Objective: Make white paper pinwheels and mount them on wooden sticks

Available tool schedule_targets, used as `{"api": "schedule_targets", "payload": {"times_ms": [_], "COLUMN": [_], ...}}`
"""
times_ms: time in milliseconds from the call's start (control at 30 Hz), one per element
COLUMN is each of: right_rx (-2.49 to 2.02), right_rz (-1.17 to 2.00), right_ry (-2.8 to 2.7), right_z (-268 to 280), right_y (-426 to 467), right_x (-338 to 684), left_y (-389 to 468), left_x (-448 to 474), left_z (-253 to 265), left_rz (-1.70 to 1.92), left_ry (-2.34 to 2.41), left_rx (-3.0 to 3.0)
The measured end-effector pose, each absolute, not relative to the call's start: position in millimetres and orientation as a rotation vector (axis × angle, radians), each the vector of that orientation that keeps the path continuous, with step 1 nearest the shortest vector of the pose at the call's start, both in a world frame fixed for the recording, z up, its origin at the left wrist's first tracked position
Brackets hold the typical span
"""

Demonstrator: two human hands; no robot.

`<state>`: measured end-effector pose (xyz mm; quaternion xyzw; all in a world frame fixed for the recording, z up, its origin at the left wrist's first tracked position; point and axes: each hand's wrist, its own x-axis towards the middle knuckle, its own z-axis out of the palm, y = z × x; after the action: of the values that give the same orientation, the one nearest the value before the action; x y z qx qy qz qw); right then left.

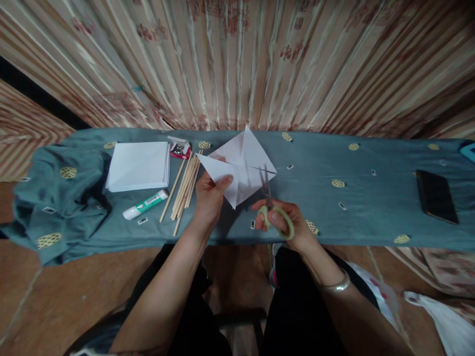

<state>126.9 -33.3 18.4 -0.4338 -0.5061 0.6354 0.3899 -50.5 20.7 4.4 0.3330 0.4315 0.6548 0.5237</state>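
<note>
A white square of paper [250, 185], creased and slit inward from its corners, is held up over the cloth-covered table. My left hand [211, 195] pinches its near left part, thumb on top and fingers underneath. Scissors [284, 222] with pale green handles are in my right hand [293, 217], fingers through the loops. Their blades point away from me, slightly apart and blurred, close to the slit at the paper's right corner. Whether the blades touch the paper I cannot tell.
Left of my hands lie several wooden sticks [185, 185], a glue stick [146, 204], a stack of white paper [139, 165] and a small red-and-white box [180, 148] of metal pins. A dark phone [438, 196] rests at the right on the green tablecloth [374, 207]. Curtains [237, 64] hang behind.
</note>
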Motion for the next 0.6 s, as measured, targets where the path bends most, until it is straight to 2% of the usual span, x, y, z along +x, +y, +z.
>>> {"api": "schedule_targets", "payload": {"times_ms": [300,600], "right_rx": [-1.083,-1.104], "right_rz": [1.872,1.836], "right_ry": [-1.139,-1.130], "right_z": [12.8,13.5], "right_y": [-33.9,-28.8], "right_x": [113.2,109.6], "left_y": [26.6,21.9], "left_x": [-43.9,-38.0], "left_z": [5.9,8.0], "left_rz": [1.604,1.545], "left_ry": [0.973,0.954], "left_rx": [0.734,0.693]}}
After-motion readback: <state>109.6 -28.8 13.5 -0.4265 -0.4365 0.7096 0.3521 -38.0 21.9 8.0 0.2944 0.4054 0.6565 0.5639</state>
